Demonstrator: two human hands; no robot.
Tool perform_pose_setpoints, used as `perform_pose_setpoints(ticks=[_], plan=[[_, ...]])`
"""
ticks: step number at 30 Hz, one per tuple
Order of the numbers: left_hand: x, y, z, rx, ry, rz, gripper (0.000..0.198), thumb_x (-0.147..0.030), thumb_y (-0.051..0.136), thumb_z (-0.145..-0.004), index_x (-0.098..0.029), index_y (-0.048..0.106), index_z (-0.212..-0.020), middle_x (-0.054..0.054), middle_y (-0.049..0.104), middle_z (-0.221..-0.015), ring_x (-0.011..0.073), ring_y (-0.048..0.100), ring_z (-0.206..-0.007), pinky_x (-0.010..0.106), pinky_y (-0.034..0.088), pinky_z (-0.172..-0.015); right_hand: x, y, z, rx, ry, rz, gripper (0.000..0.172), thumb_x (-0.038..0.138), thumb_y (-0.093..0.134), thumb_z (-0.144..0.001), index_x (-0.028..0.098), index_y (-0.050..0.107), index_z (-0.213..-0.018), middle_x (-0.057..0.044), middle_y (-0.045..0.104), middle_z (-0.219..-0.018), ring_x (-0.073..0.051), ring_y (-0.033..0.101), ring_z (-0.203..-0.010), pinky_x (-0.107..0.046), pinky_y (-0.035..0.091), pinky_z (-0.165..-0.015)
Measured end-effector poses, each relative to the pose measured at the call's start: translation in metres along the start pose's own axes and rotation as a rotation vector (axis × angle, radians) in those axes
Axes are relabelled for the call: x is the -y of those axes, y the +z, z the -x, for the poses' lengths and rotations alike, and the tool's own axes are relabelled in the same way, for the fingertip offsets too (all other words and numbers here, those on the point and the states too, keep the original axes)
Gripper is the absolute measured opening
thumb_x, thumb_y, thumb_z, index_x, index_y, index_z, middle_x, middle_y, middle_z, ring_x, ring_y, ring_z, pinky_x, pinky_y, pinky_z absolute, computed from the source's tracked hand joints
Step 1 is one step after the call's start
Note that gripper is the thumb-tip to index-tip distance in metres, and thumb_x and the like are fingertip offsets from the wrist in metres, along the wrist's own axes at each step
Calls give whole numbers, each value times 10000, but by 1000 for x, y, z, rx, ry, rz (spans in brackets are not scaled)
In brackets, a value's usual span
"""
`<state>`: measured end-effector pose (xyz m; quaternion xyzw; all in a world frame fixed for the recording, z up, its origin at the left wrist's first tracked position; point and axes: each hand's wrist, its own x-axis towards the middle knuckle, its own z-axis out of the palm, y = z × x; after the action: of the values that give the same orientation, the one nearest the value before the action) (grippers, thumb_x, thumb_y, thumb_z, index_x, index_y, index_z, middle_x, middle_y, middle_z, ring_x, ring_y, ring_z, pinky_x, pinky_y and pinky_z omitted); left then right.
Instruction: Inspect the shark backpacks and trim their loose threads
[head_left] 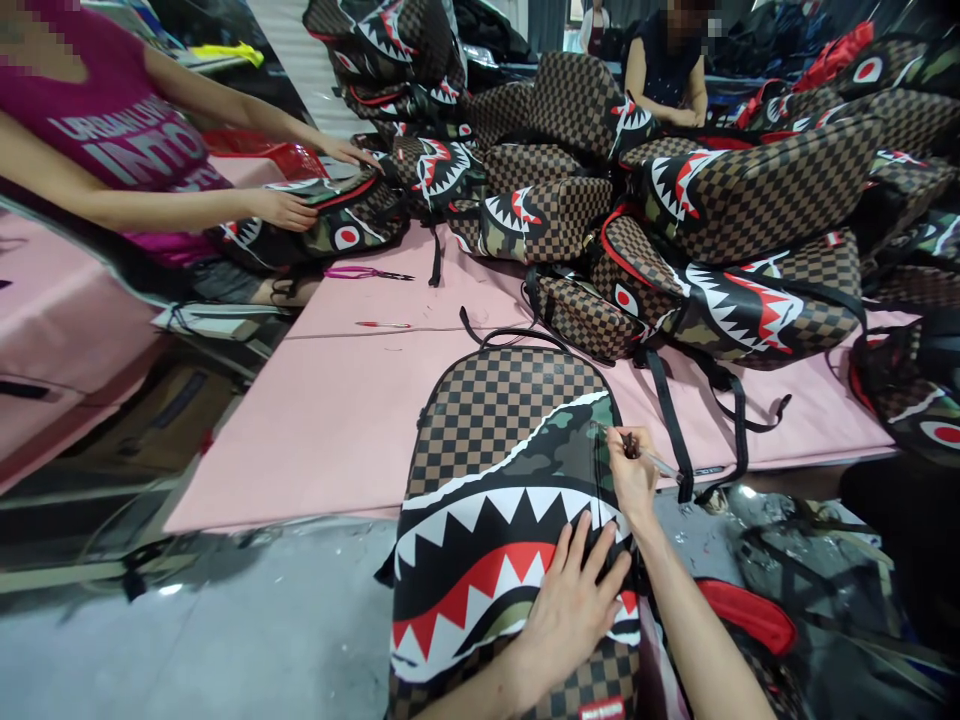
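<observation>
A checkered backpack [480,420] with a shark-mouth print leans upright against the table's front edge, its handle lying over the pink top. My left hand [574,600] rests flat on the printed teeth, fingers spread. At the bag's right side, my right hand [634,475] is closed round a slim pen-like tool [661,464]. The tool's shaft sticks out behind the hand, and its tip is near the camouflage patch; whether it touches is too small to tell. The lower end of the bag runs out of view.
Similar backpacks [772,200] are heaped along the back and right of the pink table [322,420]. Pink-handled scissors [367,273] and a red pen [382,324] lie on it. At the left, a co-worker's hands [285,210] handle another bag. Straps [664,420] hang near my right hand.
</observation>
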<state>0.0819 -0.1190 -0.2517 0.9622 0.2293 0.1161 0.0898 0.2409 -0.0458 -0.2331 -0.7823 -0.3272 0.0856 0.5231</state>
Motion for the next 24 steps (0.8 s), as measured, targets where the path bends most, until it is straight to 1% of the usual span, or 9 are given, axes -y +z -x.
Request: perform_pose_setpoints(ticks=[5, 8, 11, 14, 17, 19, 21, 22, 24], plan=[[0, -4, 4, -56, 26, 40, 465, -404, 467, -880, -246, 432, -1316, 58, 333, -1454, 364, 201, -1355, 534, 347, -1023, 10, -7, 2, -59, 68, -194, 255, 441, 562, -764, 198, 517, -701, 53, 468, -527, -113, 421, -474, -241, 348, -475], [16, -28, 4, -192, 50, 146, 430, -405, 432, -895, -222, 470, -1283, 31, 468, -1364, 278, 270, -1343, 437, 371, -1038, 20, -26, 7, -33, 109, -319, 264, 448, 613, -734, 197, 538, -700, 44, 477, -514, -109, 400, -433, -233, 321, -413], [43, -74, -4, -332, -174, 273, 380, -341, 431, -908, -180, 507, -1244, 62, 566, -1248, 192, 420, -1234, 335, 406, -1010, 34, -42, 13, 245, 119, -248, 297, 447, 699, -644, 197, 552, -578, 35, 454, -454, -107, 378, -388, -233, 278, -362], [64, -119, -16, -335, -301, 388, 244, -320, 515, -877, -206, 628, -1061, 39, 662, -1016, 167, 549, -1021, 306, 450, -904, 63, -43, 26, 548, -33, -200, 308, 464, 704, -618, 196, 581, -530, 8, 498, -478, -133, 457, -435, -237, 357, -401], [76, -143, -21, -222, -270, 467, 185, -306, 548, -863, -185, 674, -802, -10, 655, -710, 120, 587, -751, 239, 458, -739, 98, -24, 40, 635, -118, -241, 296, 469, 660, -672, 195, 612, -570, -3, 534, -526, -144, 499, -481, -238, 404, -444], [88, -151, -18, -209, -279, 461, 206, -296, 538, -870, -173, 675, -778, -18, 634, -650, 105, 568, -657, 218, 440, -664, 114, -7, 42, 660, -114, -263, 289, 460, 642, -695, 193, 612, -586, -2, 539, -540, -140, 503, -489, -236, 410, -452], [115, -158, -13, -271, -305, 373, 229, -293, 481, -900, -202, 685, -849, -23, 643, -683, 102, 559, -637, 219, 431, -637, 119, 7, 36, 704, -90, -299, 242, 431, 666, -674, 199, 659, -744, 4, 566, -583, -144, 525, -523, -242, 435, -487], [137, -162, -11, -318, -339, 320, 261, -296, 431, -921, -224, 681, -917, -20, 655, -732, 104, 559, -644, 225, 432, -629, 117, 10, 31, 706, -68, -320, 296, 416, 682, -658, 207, 664, -868, 10, 578, -601, -147, 534, -537, -248, 447, -506], [197, -170, -14, -399, -475, 204, 321, -348, 358, -942, -257, 634, -1077, 3, 665, -883, 117, 565, -687, 236, 433, -601, 104, 11, 18, 638, -11, -331, 464, 400, 703, -630, 225, 625, -1053, 23, 581, -599, -156, 549, -544, -265, 463, -528]])
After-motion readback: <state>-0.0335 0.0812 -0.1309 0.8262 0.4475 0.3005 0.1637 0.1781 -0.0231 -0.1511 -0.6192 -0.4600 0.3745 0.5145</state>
